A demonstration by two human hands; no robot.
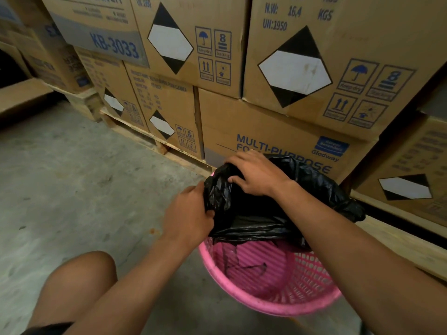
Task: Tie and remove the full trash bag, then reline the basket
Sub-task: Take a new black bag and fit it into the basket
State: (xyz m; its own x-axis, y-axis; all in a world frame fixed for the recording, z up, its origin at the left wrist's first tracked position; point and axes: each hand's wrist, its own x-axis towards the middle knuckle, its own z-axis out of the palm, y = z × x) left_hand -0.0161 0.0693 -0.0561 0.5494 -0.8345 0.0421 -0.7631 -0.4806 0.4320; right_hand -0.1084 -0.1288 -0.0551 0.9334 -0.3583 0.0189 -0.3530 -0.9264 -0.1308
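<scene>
A pink slotted plastic basket (278, 303) stands on the concrete floor just in front of stacked cartons. A black trash bag (256, 213) lies bunched over the far half of its mouth. My left hand (187, 216) grips the bag's left edge at the basket's rim, fingers curled into the plastic. My right hand (256, 176) lies on top of the bag with fingers bent, pinching a fold at its far left corner. Inside the basket's near half, dark plastic shows against the pink wall.
Stacked brown cartons (266, 131) on wooden pallets (154, 141) form a wall right behind the basket and to the right. Grey concrete floor (72, 184) spreads to the left. My bare knee (79, 284) is at the lower left.
</scene>
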